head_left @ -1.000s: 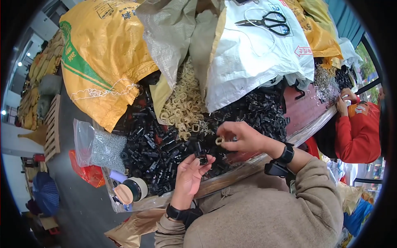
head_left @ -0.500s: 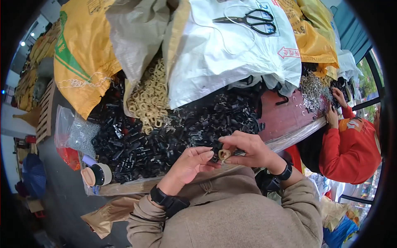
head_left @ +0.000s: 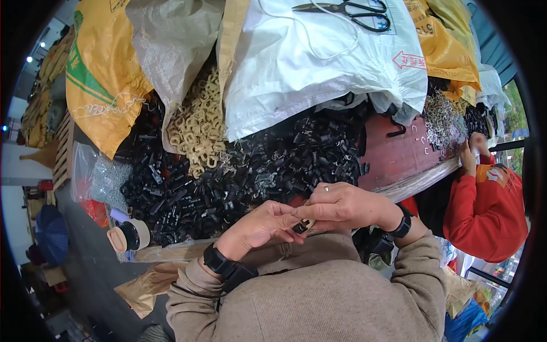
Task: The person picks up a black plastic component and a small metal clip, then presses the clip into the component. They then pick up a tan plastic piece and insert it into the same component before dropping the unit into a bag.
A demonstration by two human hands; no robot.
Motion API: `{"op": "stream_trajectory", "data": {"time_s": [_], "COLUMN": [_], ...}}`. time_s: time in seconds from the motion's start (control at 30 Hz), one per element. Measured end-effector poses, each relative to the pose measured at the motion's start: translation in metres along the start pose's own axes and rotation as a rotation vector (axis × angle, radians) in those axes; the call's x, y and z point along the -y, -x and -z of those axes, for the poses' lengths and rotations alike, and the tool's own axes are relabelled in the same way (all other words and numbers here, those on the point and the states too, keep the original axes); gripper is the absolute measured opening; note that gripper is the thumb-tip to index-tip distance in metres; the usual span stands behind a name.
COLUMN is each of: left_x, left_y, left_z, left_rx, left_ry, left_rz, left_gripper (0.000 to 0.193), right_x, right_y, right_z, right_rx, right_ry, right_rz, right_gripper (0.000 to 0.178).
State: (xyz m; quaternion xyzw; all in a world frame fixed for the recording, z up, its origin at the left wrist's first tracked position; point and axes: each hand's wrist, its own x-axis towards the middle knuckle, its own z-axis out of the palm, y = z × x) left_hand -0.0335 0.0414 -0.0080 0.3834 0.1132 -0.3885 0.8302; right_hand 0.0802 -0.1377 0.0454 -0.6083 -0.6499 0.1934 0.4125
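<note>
Close to my body, at the table's front edge, both my hands meet around a small black and beige plastic piece (head_left: 303, 226). My left hand (head_left: 259, 227) is closed, its thumb and fingertips pinching the black side. From the other side my right hand (head_left: 350, 208) grips it, fingers bent over the beige part and hiding much of it. Just beyond my hands spreads a heap of small black plastic parts (head_left: 228, 196). Farther left, a pile of beige plastic rings (head_left: 196, 137) spills from an open sack.
A white woven sack (head_left: 319, 74) with black scissors (head_left: 359, 12) on top covers the far side. At left stand a lidded jar (head_left: 137, 235) and a clear bag of small metal bits (head_left: 109, 181). A co-worker in red (head_left: 484, 211) handles parts beside metal hooks (head_left: 444, 122).
My hands have drawn together and my right fingers now cover the beige ring, which showed openly before. The view has shifted slightly. The co-worker's hands have moved.
</note>
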Motion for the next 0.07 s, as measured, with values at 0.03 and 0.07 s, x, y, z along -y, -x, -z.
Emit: {"op": "stream_trajectory", "data": {"time_s": [0.03, 0.07], "left_x": [0.0028, 0.0059], "left_y": [0.0018, 0.0030], "left_z": [0.0030, 0.0061], "left_rx": [0.013, 0.056], "left_ry": [0.005, 0.009], "left_rz": [0.009, 0.012], "left_gripper": [0.035, 0.035], "right_x": [-0.0009, -0.0020], "right_y": [-0.0020, -0.0039], "right_z": [-0.0017, -0.0032], "right_rx": [0.048, 0.096], "right_ry": [0.010, 0.019], "right_rz": [0.028, 0.055], "right_gripper": [0.045, 0.045]}}
